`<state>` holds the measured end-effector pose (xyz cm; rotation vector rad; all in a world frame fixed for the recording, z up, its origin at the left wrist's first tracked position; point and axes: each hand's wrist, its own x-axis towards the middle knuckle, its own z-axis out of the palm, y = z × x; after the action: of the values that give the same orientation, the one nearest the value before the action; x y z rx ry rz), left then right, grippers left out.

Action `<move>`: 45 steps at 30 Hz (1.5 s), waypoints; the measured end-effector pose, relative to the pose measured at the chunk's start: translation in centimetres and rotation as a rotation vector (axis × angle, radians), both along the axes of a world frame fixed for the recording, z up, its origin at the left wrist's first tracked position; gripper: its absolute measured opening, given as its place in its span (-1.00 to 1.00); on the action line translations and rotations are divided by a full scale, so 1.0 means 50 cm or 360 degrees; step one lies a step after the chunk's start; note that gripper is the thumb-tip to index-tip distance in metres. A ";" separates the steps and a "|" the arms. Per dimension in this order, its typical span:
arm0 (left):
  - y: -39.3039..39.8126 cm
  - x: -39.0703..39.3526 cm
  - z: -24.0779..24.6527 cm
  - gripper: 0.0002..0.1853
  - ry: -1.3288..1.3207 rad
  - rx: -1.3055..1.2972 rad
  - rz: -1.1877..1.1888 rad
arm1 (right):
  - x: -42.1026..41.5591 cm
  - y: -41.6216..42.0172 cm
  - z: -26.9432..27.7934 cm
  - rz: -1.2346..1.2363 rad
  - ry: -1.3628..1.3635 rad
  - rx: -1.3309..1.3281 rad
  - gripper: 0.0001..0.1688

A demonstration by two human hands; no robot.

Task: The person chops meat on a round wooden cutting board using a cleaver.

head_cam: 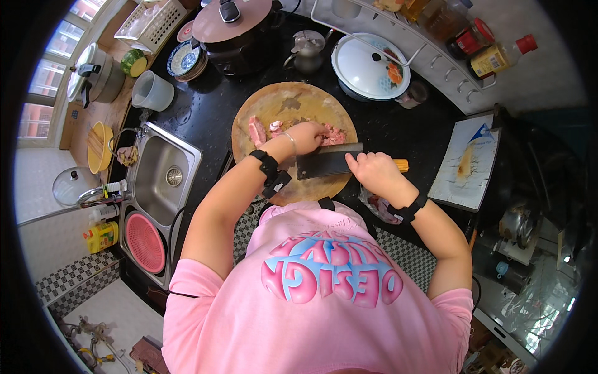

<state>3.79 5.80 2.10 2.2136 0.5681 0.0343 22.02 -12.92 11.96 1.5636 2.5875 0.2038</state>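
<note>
A round wooden chopping board [292, 100] lies on the black counter. My right hand [377, 172] grips a cleaver [329, 161] by its yellow handle, the index finger on the blade, which lies over the board's near part. Beyond the blade, my left hand [308, 136] is bent over the board, its fingertips at the left edge of a heap of chopped raw meat [334, 134]; whether they pinch any meat is hidden. A strip of raw meat [257, 132] and a smaller pale piece [276, 125] lie on the board's left part.
Left of the board is a steel sink [161, 163] with a pink colander [145, 243]. Behind stand an electric cooker [240, 46], a metal pot [306, 51] and a lidded enamel basin [364, 70]. A plastic bag [380, 205] lies by my right wrist, near the counter's front edge.
</note>
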 end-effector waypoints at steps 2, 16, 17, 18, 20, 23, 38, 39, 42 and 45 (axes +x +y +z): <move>0.006 -0.013 0.016 -0.64 -0.0007 0.0023 0.0222 | 0.012 -0.011 -0.002 -0.0068 0.0076 -0.0059 -0.62; -0.110 -0.106 -0.044 -0.84 -0.0027 0.0546 0.0495 | -0.035 -0.077 -0.062 -0.0964 0.0969 -0.0364 -0.75; -0.115 -0.105 -0.050 -0.84 0.0002 0.0563 0.0504 | -0.040 -0.074 -0.062 -0.0971 0.0972 -0.0417 -0.75; -0.115 -0.103 -0.053 -0.84 0.0027 0.0585 0.0519 | -0.041 -0.065 -0.058 -0.0995 0.0974 -0.0470 -0.75; -0.121 -0.100 -0.060 -0.85 -0.0003 0.0576 0.0598 | -0.046 -0.057 -0.064 -0.1073 0.0902 -0.0439 -0.76; -0.126 -0.092 -0.053 -0.86 -0.0137 0.0521 0.0739 | -0.051 -0.046 -0.063 -0.1085 0.0911 -0.0390 -0.74; -0.134 -0.104 -0.089 -0.87 -0.0188 0.0775 0.0642 | -0.103 -0.060 -0.032 -0.0952 0.0732 -0.0589 -0.76; -0.134 -0.102 -0.087 -0.87 -0.0198 0.0778 0.0642 | -0.103 -0.062 -0.031 -0.0940 0.0718 -0.0616 -0.77; -0.136 -0.100 -0.090 -0.87 -0.0230 0.0762 0.0651 | -0.105 -0.059 -0.040 -0.0912 0.0734 -0.0647 -0.81; -0.136 -0.100 -0.093 -0.89 -0.0272 0.0764 0.0655 | -0.109 -0.036 -0.056 -0.0868 0.0720 -0.0687 -0.83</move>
<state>-1.20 -1.02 -2.57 2.4727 0.9894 0.6256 16.57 -14.71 9.15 2.2153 2.1196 -0.7763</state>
